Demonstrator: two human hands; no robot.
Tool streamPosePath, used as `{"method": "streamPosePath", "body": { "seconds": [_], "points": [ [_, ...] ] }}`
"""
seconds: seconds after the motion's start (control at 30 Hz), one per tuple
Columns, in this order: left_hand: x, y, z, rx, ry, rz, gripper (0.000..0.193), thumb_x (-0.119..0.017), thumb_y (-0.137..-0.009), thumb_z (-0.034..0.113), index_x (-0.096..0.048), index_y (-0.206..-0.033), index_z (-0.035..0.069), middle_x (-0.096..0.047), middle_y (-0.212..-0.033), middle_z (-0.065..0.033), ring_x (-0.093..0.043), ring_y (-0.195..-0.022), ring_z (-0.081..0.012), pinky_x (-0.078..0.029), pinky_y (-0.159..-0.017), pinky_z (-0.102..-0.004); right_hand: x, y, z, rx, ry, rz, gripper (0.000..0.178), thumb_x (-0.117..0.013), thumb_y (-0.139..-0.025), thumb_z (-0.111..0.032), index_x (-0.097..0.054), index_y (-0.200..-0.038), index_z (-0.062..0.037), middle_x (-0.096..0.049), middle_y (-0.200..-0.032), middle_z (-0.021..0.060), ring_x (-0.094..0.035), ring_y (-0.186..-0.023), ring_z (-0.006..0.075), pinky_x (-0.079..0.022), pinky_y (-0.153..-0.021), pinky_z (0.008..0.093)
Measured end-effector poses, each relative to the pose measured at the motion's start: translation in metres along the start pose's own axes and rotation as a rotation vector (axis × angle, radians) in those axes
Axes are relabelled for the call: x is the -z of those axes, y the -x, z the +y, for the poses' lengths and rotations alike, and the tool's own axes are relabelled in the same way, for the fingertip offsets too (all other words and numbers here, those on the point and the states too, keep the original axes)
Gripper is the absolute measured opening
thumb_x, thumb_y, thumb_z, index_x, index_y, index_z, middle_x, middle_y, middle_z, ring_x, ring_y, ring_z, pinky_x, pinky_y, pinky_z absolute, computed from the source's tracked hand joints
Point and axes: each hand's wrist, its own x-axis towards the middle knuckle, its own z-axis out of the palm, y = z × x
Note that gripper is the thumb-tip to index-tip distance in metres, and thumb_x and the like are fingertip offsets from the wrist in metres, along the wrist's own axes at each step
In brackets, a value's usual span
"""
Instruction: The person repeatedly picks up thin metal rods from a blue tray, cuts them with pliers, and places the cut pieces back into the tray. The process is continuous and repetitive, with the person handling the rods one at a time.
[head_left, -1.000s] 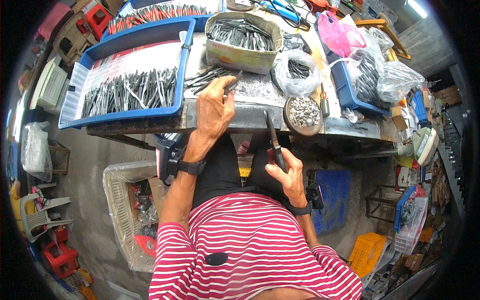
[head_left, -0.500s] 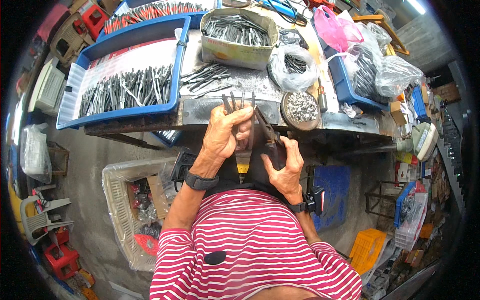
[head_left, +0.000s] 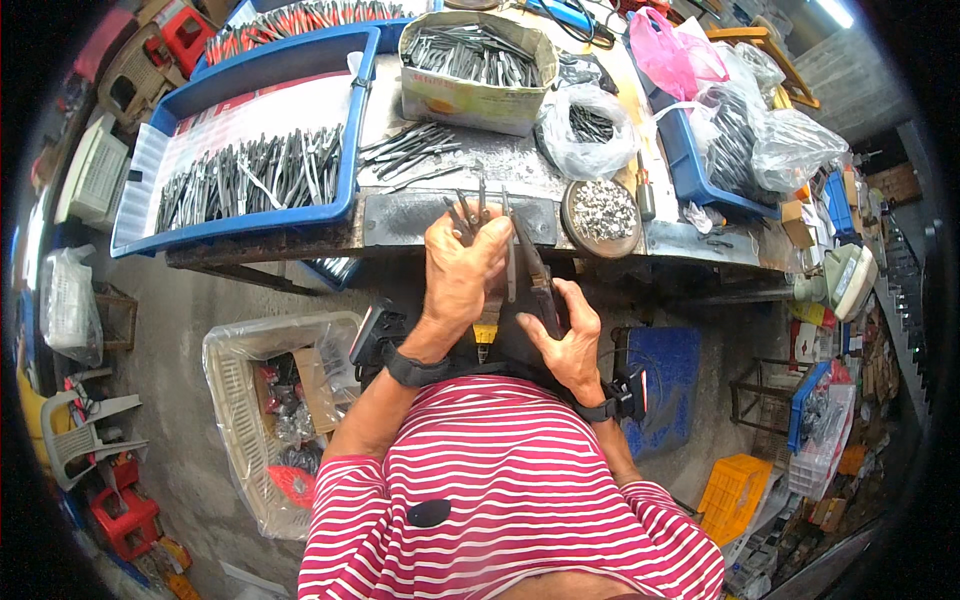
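Observation:
My left hand (head_left: pixel 462 270) is closed around several slim dark metal strips (head_left: pixel 463 215), whose tips stick up past the thumb and fingers. One narrow metal strip (head_left: pixel 511 262) stands upright between the left thumb and the tool on the right. My right hand (head_left: pixel 570 345) is wrapped around the dark handles of what looks like pliers (head_left: pixel 537 272). Their jaws point up toward the bench edge, close beside that strip. Both hands are over my lap, just in front of the bench. Below the left hand shows a yellow tool part (head_left: pixel 485 335), mostly hidden.
On the bench (head_left: pixel 385 218) stand a blue tray (head_left: pixel 362 150) of slim metal parts, a box (head_left: pixel 470 98) full of similar ones, and a round dish (head_left: pixel 601 215) of tiny silvery pieces. Bagged parts fill a blue bin (head_left: pixel 690 165). A plastic-lined basket (head_left: pixel 235 430) is at lower left.
My left hand has turned so its back shows more, and its strips now lean differently. The tool in my right hand has shifted slightly, with the narrow strip now plainly visible beside it.

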Motion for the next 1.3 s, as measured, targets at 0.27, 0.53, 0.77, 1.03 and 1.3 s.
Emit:
{"method": "streamPosePath", "body": {
  "seconds": [0.27, 0.53, 0.77, 1.03, 1.3],
  "points": [
    [-0.001, -0.010, 0.005, -1.018, -1.075, -0.206, 0.031, -0.063, -0.064, -0.006, -0.058, -0.095, -0.003, -0.059, -0.087, -0.0165, -0.061, -0.074, -0.0342, -0.050, -0.063, -0.0355, 0.030, -0.001, -0.005, -0.599, -0.772, -0.378, 0.046, -0.071, -0.066, -0.027, -0.059, -0.098, 0.0043, -0.053, -0.072, 0.0028, -0.046, -0.058, 0.0096, -0.036, -0.052, 0.0215],
    [0.007, -0.014, 0.022, -1.260, -1.498, -0.567, 0.028, -0.060, -0.066, 0.011, -0.060, -0.091, -0.002, -0.062, -0.094, -0.0132, -0.060, -0.071, -0.0210, -0.046, -0.059, -0.0296, 0.040, 0.006, 0.008, -0.690, -1.142, -0.465, 0.039, -0.069, -0.069, -0.017, -0.057, -0.097, 0.0081, -0.051, -0.068, 0.0037, -0.039, -0.051, 0.0078, -0.028, -0.045, 0.0209],
    [0.007, -0.026, 0.019, -0.944, -1.339, -0.052, 0.030, -0.051, -0.068, -0.008, -0.057, -0.096, 0.001, -0.062, -0.080, -0.0157, -0.063, -0.074, -0.0316, -0.049, -0.064, -0.0368, 0.026, 0.001, 0.009, -0.600, -0.977, -0.413, 0.051, -0.068, -0.077, -0.029, -0.053, -0.108, 0.0078, -0.054, -0.083, 0.0059, -0.046, -0.065, 0.0101, -0.036, -0.054, 0.0223],
    [0.045, -0.081, 0.046, -0.456, -1.480, 0.109, 0.017, -0.052, -0.086, 0.008, -0.049, -0.102, 0.004, -0.061, -0.080, -0.0236, -0.059, -0.077, -0.0431, -0.043, -0.063, -0.0485, 0.019, 0.003, 0.010, -0.540, -0.741, -0.414, 0.045, -0.066, -0.078, -0.027, -0.054, -0.106, 0.0066, -0.054, -0.077, 0.0046, -0.046, -0.063, 0.0102, -0.036, -0.054, 0.0229],
    [0.065, -0.094, 0.034, -0.574, -1.696, -0.035, 0.019, -0.062, -0.072, 0.010, -0.049, -0.084, 0.002, -0.057, -0.079, -0.0181, -0.057, -0.079, -0.0385, -0.045, -0.067, -0.0481, 0.016, 0.002, 0.010, -0.538, -0.680, -0.412, 0.045, -0.067, -0.077, -0.027, -0.055, -0.104, 0.0067, -0.052, -0.076, 0.0041, -0.045, -0.062, 0.0095, -0.036, -0.053, 0.0229]
  ]
}}
